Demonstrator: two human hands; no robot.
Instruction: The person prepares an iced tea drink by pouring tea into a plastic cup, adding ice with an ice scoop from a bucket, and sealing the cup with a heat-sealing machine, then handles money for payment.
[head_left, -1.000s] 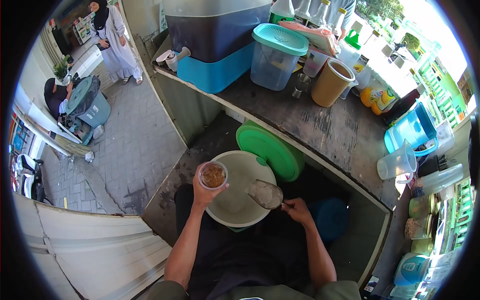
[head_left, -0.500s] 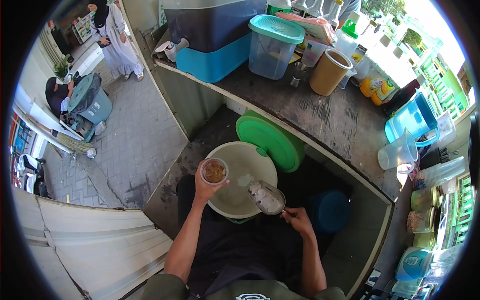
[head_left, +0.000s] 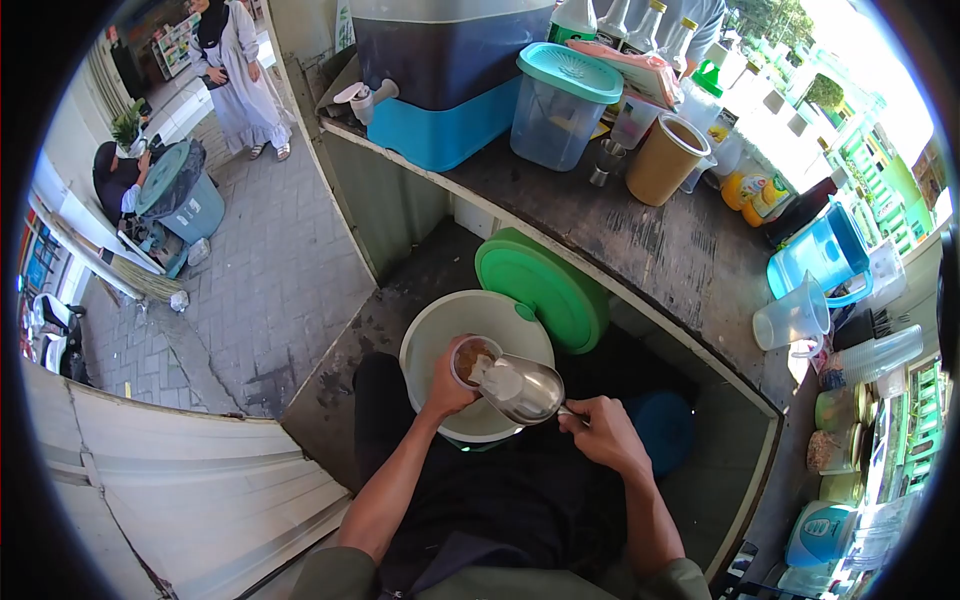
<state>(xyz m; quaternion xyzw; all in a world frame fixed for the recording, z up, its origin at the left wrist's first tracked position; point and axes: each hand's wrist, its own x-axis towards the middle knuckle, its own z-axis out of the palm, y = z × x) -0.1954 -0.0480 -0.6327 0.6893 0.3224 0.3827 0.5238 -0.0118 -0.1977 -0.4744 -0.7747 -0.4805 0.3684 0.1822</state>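
My left hand (head_left: 447, 388) is wrapped round a clear plastic cup (head_left: 463, 366) with brown contents, held over a pale bucket (head_left: 425, 320). Gripped by its handle in my right hand (head_left: 606, 432) is a metal ice scoop (head_left: 535, 392). The scoop's mouth tilts over the cup's rim, with ice (head_left: 500, 380) at its front end and partly in the cup's opening. A round green lid (head_left: 545, 290) leans behind the bucket, under the counter.
The wooden counter (head_left: 660, 240) above holds a drink dispenser (head_left: 445, 60), a teal-lidded tub (head_left: 560, 110), a brown container (head_left: 668, 160), a metal jigger (head_left: 606, 160) and a blue pitcher (head_left: 815, 245). A dark blue bucket (head_left: 662, 430) stands right. Two people are outside at left.
The cup has moved right and the scoop left, so they now meet over the bucket. My right hand has tipped the scoop toward the cup, and ice has slid to its mouth.
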